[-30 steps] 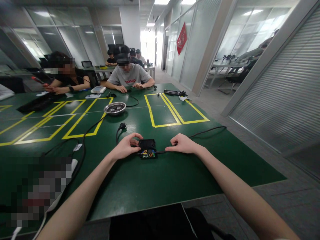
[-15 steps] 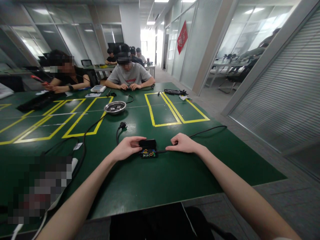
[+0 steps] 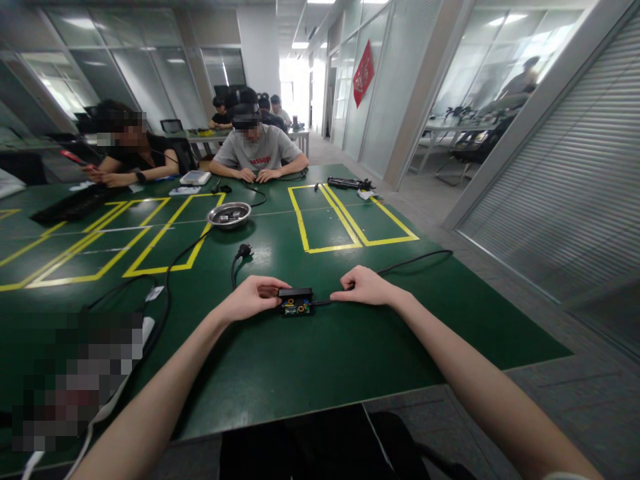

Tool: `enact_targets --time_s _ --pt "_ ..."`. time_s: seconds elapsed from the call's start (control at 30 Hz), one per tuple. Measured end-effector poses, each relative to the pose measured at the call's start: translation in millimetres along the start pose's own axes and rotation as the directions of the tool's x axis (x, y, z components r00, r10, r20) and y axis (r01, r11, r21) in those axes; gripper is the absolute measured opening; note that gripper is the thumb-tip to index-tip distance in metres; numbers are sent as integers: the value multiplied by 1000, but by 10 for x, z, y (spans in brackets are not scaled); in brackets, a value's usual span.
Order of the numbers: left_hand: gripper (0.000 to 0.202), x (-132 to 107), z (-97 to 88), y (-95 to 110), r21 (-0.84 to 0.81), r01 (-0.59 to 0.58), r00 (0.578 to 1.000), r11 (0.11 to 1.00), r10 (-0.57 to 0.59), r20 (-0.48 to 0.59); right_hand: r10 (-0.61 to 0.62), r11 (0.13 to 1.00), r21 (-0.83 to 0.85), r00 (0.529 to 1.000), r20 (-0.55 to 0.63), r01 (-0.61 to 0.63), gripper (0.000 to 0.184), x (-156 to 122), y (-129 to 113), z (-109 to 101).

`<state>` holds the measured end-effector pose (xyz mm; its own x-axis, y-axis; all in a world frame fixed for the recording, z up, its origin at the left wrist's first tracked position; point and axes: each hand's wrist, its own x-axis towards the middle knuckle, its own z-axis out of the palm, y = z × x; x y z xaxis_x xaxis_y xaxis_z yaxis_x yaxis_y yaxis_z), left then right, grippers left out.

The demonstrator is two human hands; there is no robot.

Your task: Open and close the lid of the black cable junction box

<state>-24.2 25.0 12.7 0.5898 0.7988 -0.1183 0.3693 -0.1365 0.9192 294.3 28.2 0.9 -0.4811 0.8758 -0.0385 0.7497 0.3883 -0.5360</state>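
Note:
A small black box (image 3: 296,301) lies on the green table (image 3: 310,360) in front of me, its circuit board with coloured parts showing at the near side. A black lid (image 3: 295,292) is tilted over it, hinged down toward the board. My left hand (image 3: 250,298) pinches the lid's left end. My right hand (image 3: 364,287) is closed on the black cable (image 3: 415,260) that leaves the box to the right.
A cable with a black plug (image 3: 243,251) lies just beyond the box. A metal bowl (image 3: 229,215) with small parts sits farther back. Yellow tape rectangles (image 3: 345,223) mark the table. Two people sit at the far side, hands on the table. White cables lie at left.
The black lid has tipped down from nearly flat open to a low angle over the circuit board. My left hand moved with it; my right hand stayed on the cable.

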Motion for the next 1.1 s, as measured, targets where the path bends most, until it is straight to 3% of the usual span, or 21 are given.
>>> enact_targets --time_s 0.17,0.3,0.4,0.63,0.87,1.1 --pt "43 -43 -9 110 154 -70 996 986 60 64 2 1000 3 1000 6 -2 62 -4 -15 -7" --pt "39 -49 47 137 200 -46 999 979 45 9 15 1000 1 1000 8 -15 62 -12 -32 -15" --pt "39 -45 97 133 209 -46 997 977 58 -48 18 1000 0 1000 8 -18 62 -13 -33 -16" --pt "35 -46 94 124 143 -102 992 984 111 -59 -3 1000 -8 1000 10 3 63 -1 -9 -5" --pt "35 -62 80 124 191 -115 988 975 132 -75 -8 1000 -17 1000 5 9 62 -6 -37 -8" --pt "32 -80 51 165 258 -107 994 960 113 -7 -9 1000 -18 1000 10 9 62 -13 -43 -18"
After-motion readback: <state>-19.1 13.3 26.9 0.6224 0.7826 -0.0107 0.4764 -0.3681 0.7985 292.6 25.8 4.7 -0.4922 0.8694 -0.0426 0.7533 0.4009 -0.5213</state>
